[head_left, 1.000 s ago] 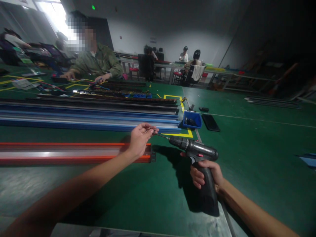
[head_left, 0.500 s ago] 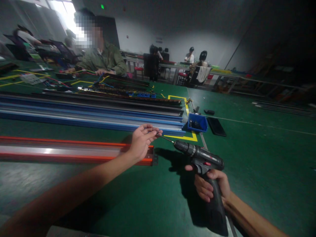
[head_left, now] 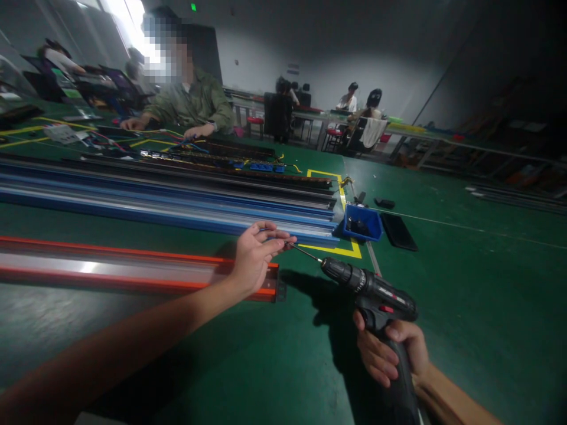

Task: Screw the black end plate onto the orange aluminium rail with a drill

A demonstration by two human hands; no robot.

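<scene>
My right hand (head_left: 390,351) is wrapped round the grip of a black cordless drill (head_left: 372,289), with the index finger at its trigger. A long thin driver bit (head_left: 306,254) sticks out of the chuck toward the left. My left hand (head_left: 259,257) is closed in a pinch at the bit's tip; whatever small piece lies between the fingertips is too small to name. Below and behind that hand lies an orange-edged metal profile (head_left: 133,268) with a dark end cap (head_left: 282,284) on its right end.
Several blue and black long profiles (head_left: 177,203) lie across the green table (head_left: 465,307). Right of them are a blue bin (head_left: 363,223) with dark parts and a black phone-like slab (head_left: 398,231). A co-worker in a green jacket (head_left: 199,103) sits opposite, near wires.
My right index finger, stretched out before, now curls at the trigger. The drill has shifted slightly right and down in view; the bit's tip stays at my left fingertips.
</scene>
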